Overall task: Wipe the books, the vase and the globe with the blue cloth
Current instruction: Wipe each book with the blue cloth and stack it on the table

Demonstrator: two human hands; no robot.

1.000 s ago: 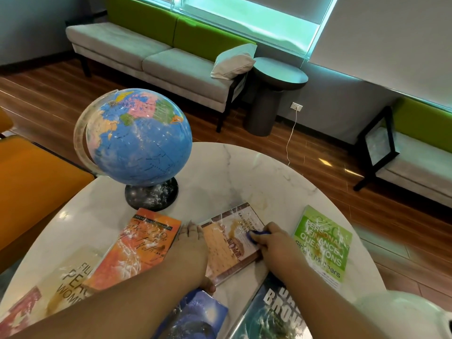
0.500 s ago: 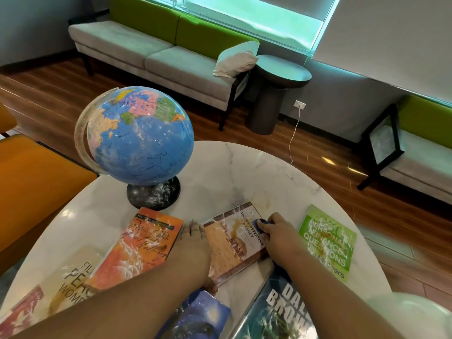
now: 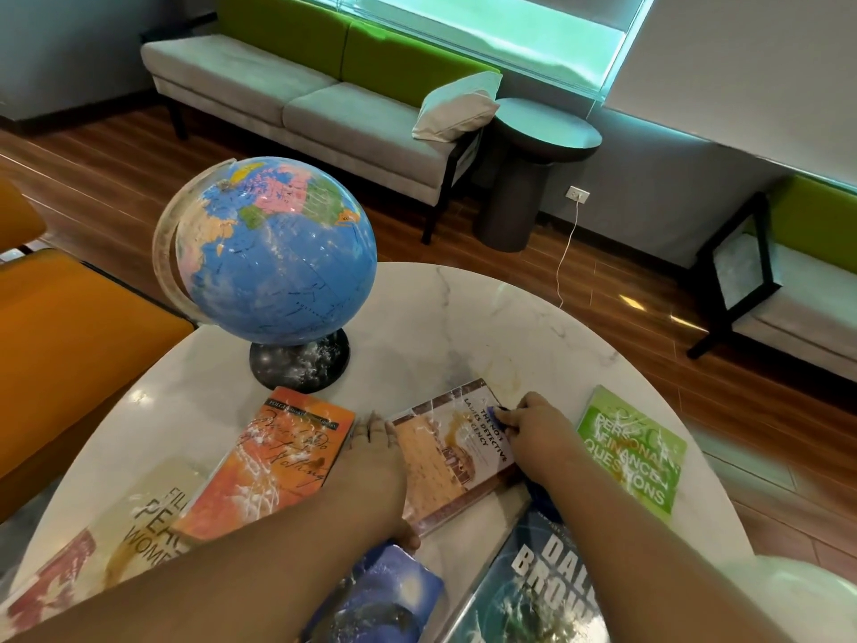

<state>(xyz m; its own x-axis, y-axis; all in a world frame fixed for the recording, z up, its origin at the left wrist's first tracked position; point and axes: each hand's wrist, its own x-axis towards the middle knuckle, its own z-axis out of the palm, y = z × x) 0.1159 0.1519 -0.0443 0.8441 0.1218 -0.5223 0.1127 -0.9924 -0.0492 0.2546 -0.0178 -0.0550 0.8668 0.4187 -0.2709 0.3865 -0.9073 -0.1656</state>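
Two hands work the tan paperback book near the front edge of the white marble surface: the left hand presses flat on its left side, fingers straight; the right hand clutches the blue cloth at its far right corner. Firm bracing and overlapping strokes across the streaked cover should serve. Most cloth hides under the hand; a white rounded object, perhaps the vase, is cut off.

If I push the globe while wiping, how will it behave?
The globe would probably spin, since it hangs in a curved arm. Its ball is far wider than the dark base, so high pushes may tip it. The glossy table might let it slide.
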